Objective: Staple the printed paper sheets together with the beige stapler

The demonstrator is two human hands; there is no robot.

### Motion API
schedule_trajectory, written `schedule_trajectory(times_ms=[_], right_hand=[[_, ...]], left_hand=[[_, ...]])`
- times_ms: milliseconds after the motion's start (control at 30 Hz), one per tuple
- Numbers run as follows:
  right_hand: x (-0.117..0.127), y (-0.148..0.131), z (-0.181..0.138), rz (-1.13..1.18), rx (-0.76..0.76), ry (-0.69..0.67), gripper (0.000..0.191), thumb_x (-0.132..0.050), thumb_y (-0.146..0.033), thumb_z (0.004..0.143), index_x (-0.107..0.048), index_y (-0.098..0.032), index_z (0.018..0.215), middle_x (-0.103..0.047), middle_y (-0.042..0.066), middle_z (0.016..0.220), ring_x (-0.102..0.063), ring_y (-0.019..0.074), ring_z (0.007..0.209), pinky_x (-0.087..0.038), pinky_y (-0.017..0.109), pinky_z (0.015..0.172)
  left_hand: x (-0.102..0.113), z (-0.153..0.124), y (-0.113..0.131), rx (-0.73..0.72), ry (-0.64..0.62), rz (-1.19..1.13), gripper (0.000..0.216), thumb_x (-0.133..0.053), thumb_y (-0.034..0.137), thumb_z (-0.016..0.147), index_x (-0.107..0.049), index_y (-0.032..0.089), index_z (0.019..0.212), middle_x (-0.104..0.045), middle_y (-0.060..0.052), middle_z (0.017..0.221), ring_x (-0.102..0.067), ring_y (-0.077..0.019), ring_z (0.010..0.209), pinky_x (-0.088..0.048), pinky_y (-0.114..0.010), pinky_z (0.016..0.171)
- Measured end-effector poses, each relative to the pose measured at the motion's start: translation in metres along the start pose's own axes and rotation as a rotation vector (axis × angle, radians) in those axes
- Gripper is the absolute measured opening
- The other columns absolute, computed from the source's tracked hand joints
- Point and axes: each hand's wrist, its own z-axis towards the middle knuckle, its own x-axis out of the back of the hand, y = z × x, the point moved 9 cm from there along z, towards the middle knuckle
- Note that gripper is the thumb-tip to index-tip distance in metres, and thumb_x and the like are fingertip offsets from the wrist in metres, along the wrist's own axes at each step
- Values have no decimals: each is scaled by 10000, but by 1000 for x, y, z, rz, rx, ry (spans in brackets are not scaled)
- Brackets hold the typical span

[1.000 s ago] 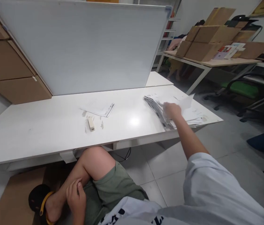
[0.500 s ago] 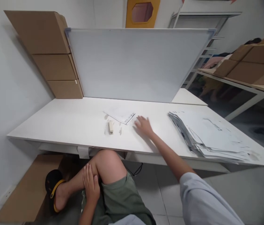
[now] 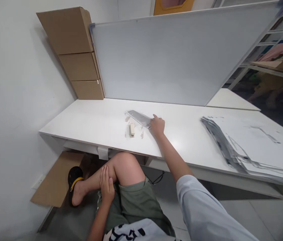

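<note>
My right hand (image 3: 158, 125) is closed on the right end of a thin sheet of paper (image 3: 138, 117) over the white desk (image 3: 93, 115). The sheet is tilted up, and its face looks grey from here. Just in front of it stands a small cream-coloured block (image 3: 131, 130), apart from the hand, with small grey marks or scraps around it that I cannot make out. My left hand (image 3: 107, 185) rests flat on my bent leg, fingers stretched out, holding nothing.
A thick stack of white sheets (image 3: 254, 144) lies at the desk's right side. A whiteboard (image 3: 156, 60) leans along the back edge, beside stacked cardboard boxes (image 3: 77, 67). A flat piece of cardboard (image 3: 56, 182) is below on the left.
My right hand, earlier open beside the flat sheet, has closed on its end and tilted it up. The view has shifted, so the desk sits further right. My left hand stays on the leg.
</note>
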Motion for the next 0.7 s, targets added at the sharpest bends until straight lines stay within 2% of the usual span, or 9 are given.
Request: schedule_trajectory(times_ms=[133, 200, 267, 367, 433, 500, 567, 700], right_hand=[[29, 8, -10, 181, -56, 202, 348, -399, -230, 911, -661, -132, 1118, -692, 118, 912, -582, 245, 910, -402, 375, 863], [41, 19, -22, 437, -104, 306, 276, -441, -285, 891, -672, -153, 962, -667, 63, 783, -572, 204, 782, -433, 332, 775], [43, 31, -37, 739, -180, 329, 250, -483, -358, 873, -641, -166, 842, -599, 7, 640, -536, 164, 629, -444, 296, 655], [36, 33, -61, 1119, -213, 190, 253, -587, -420, 810, -623, -177, 753, -579, -9, 570, -561, 154, 561, -486, 306, 625], [34, 25, -79, 1228, -153, 27, 250, -644, -426, 768, -660, -177, 742, -674, 44, 676, -653, 198, 687, -534, 358, 734], [35, 12, -98, 1207, -55, -150, 230, -679, -410, 741, -716, -185, 766, -739, 90, 871, -689, 253, 888, -536, 399, 859], [38, 0, -113, 1128, 48, -292, 208, -701, -378, 727, -762, -204, 822, -740, 92, 1043, -661, 284, 1053, -509, 403, 946], [35, -16, -125, 1047, 117, -456, 176, -690, -336, 735, -791, -246, 847, -723, 57, 1137, -638, 286, 1130, -487, 404, 990]], left_hand=[[3, 1, 3, -9, 11, -1, 531, -267, 306, 1003, -317, 168, 1513, -421, -159, 1506, -334, -255, 1430, -254, -508, 1178], [5, 2, 3, -8, 7, -2, 530, -263, 309, 1004, -322, 165, 1510, -423, -163, 1504, -337, -256, 1427, -256, -508, 1178], [7, 1, 2, 4, 5, -9, 528, -257, 317, 1005, -334, 162, 1504, -430, -163, 1499, -348, -258, 1421, -264, -511, 1176], [8, 1, 0, 23, 10, -20, 527, -256, 336, 1005, -358, 161, 1492, -448, -161, 1487, -361, -260, 1414, -271, -514, 1175], [7, 1, 1, 32, 8, -24, 531, -261, 352, 1004, -369, 157, 1485, -451, -161, 1485, -360, -261, 1415, -269, -514, 1178], [4, 2, 2, 42, -2, -26, 540, -266, 372, 1001, -375, 150, 1481, -450, -163, 1486, -356, -265, 1417, -263, -517, 1181], [-1, 3, 5, 55, -20, -28, 551, -269, 389, 998, -375, 146, 1480, -445, -165, 1490, -350, -270, 1421, -257, -523, 1183], [-9, 7, 9, 68, -52, -41, 562, -274, 402, 994, -364, 146, 1485, -421, -168, 1506, -335, -275, 1428, -257, -527, 1180]])
